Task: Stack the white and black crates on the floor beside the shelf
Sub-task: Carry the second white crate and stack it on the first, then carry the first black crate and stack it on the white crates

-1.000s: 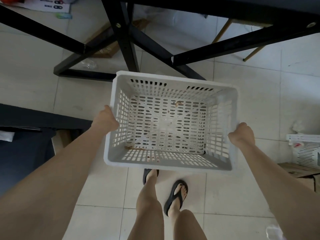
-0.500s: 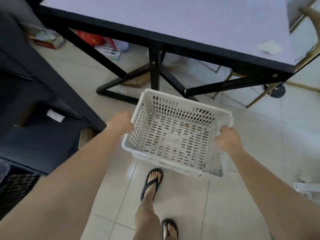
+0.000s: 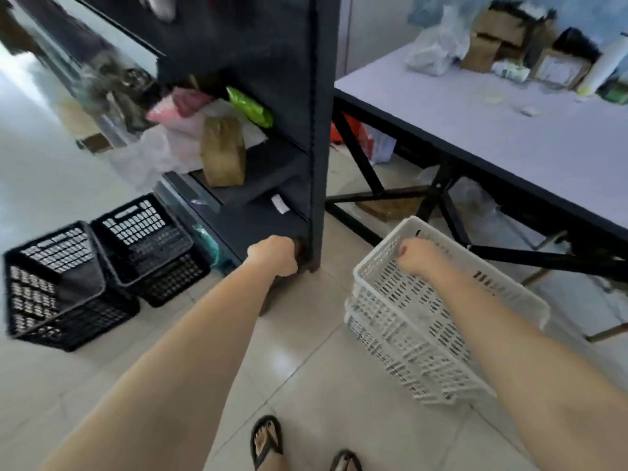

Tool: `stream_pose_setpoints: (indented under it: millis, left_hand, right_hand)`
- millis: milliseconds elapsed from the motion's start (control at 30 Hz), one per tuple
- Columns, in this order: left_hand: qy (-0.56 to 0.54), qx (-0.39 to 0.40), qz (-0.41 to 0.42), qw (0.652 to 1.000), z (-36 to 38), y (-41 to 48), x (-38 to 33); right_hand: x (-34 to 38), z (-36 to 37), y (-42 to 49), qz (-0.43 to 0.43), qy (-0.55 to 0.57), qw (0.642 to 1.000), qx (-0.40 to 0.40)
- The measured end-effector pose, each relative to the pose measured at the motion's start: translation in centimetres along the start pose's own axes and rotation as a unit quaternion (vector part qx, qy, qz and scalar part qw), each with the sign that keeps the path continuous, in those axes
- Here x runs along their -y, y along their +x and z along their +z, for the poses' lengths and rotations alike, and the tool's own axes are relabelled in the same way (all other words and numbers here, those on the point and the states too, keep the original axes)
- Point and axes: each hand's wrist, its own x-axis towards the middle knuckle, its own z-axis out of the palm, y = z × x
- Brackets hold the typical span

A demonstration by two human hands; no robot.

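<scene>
The white crate (image 3: 438,311) is being held at its far rim by the right hand (image 3: 419,258), whose fingers are curled over the edge and clamped on it; what looks like a second white crate is nested beneath it, though blur is making this hard to confirm. The stack is being kept to the right of the dark shelf (image 3: 272,130), close to the floor (image 3: 306,368), but whether it is resting there cannot be told. The left hand (image 3: 275,254) is being carried as a closed fist in front of the shelf's lower corner; whether anything is gripped in it cannot be told. The two black crates (image 3: 98,263) are sitting on the floor on the shelf's far left side, well apart from the white ones. The shelf is thus lying between the two colours, and the left hand is judged nearer to the black pair.
</scene>
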Motion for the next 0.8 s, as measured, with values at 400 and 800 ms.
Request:
stream_pose_setpoints:
  millis: [400,800]
  left_hand:
    - [-0.023,-0.012,-0.141,0.99,-1.9,-14.0,32.8]
    - [-0.126,-0.05,-0.258,0.957,-0.7,-22.8,58.8]
  right_hand:
    - [38.2,-0.4,-8.9,-0.218,-0.048,0.971,0.083]
    - [72.5,3.3,-17.2,-0.378,-0.138,0.913,0.071]
